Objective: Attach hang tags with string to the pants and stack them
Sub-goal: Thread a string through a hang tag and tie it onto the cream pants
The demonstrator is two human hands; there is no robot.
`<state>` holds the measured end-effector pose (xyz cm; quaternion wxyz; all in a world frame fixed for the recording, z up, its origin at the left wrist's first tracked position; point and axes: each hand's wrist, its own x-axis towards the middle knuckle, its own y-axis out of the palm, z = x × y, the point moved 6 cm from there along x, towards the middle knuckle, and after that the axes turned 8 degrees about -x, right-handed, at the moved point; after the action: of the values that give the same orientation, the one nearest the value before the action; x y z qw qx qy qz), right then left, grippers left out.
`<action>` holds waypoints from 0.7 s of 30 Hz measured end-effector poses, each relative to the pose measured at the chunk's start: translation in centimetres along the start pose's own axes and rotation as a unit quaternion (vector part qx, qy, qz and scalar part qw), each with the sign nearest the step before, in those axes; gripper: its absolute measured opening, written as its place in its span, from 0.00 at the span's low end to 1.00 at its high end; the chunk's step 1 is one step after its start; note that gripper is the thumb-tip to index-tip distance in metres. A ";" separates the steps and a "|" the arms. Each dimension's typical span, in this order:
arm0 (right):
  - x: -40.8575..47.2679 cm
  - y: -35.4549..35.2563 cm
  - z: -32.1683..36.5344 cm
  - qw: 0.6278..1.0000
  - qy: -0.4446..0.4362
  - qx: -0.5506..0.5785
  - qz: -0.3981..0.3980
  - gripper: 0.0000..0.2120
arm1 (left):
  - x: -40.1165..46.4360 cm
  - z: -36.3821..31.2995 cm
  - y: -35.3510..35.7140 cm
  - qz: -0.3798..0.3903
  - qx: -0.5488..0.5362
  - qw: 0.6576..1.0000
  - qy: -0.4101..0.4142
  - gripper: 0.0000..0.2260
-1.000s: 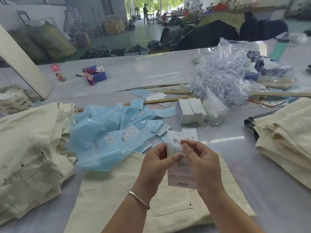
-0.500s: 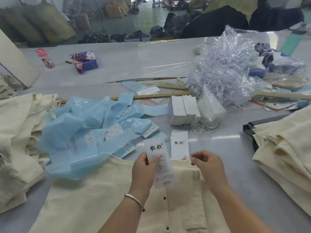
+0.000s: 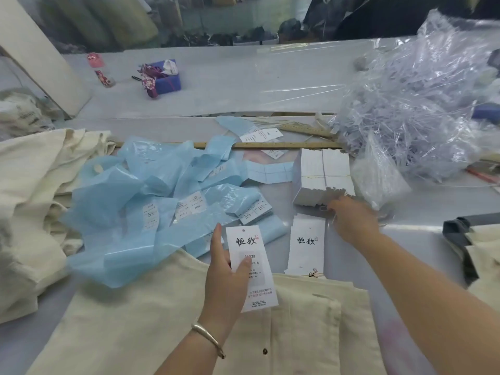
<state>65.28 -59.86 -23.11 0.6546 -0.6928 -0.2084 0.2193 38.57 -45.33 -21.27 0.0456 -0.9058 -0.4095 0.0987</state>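
The right hand (image 3: 351, 220) has reached forward beside the tag bundle (image 3: 323, 177).

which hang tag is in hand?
The tag pinched by the left hand over the pants; the other tags lie on the table.

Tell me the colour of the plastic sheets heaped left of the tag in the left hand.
Light blue, translucent plastic sheets bearing small white labels; the head view shows them best.

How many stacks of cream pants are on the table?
3 that I can see: a heap at the left, one pair spread flat in front of the person, and a pile at the right edge, which is partly cut off.
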 end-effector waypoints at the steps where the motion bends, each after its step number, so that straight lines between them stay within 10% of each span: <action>1: 0.2 0.1 0.2 0.999 -0.014 -0.033 0.017 0.15 | 0.1 0.1 -0.1 -0.002 -0.002 1.000 -0.001 0.35; 9: -0.5 1.0 1.1 0.989 -0.047 -0.128 0.054 0.13 | -0.2 -0.1 -0.1 0.003 -0.019 1.000 -0.010 0.36; 13: -2.1 0.4 0.7 0.986 0.041 0.160 -0.018 0.06 | -0.6 -0.2 -0.5 0.024 -0.022 0.999 -0.016 0.36; 19: -6.8 -5.4 1.3 0.653 0.109 0.749 -0.040 0.12 | -1.3 -0.9 -1.5 0.052 -0.072 0.994 -0.056 0.16; 21: -9.0 -8.2 2.7 0.614 0.065 0.786 -0.020 0.09 | -1.9 -1.7 -1.9 0.062 -0.081 0.993 -0.051 0.12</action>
<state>56.39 -62.36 -14.82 0.9647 0.0788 0.0734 0.2405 36.28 -45.50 -19.05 -0.0553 -0.9240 -0.3607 0.1140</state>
